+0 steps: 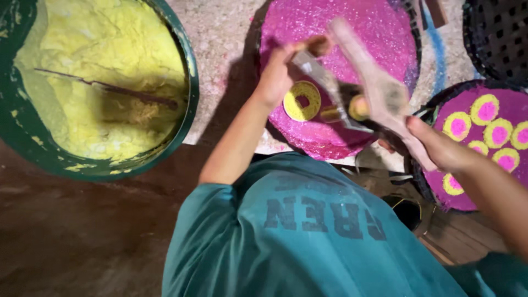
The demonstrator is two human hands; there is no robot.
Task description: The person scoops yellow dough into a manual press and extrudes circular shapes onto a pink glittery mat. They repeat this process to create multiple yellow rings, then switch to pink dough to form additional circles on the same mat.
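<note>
Head view, looking straight down. Pale wooden tool (379, 91), long and forked, sits over the near edge of the magenta glitter disc (341, 33), blurred by motion. Right hand (440, 146) grips its lower end, fingers wrapped tight around it. Left hand (278, 74) is up over the disc's left edge, fingers pinched closed on a thin metal blade-like tool (324, 82) with a brownish handle; the blade runs down-right to the wooden tool and probably touches it, blur makes that uncertain. Yellow ring with a magenta centre (302, 100) lies on the disc just right of the left hand. Small yellow piece (357, 107) sits at the spot where both tools meet. Right of that: round tray (440, 110) with a magenta bed and several yellow-rimmed magenta rounds (485, 109). Far left, well apart: green tub (190, 104) of yellow powder with a stick (110, 88) lying in it. Dark perforated basket (498, 33) top right. Teal shirt (308, 236) fills the bottom.
</note>
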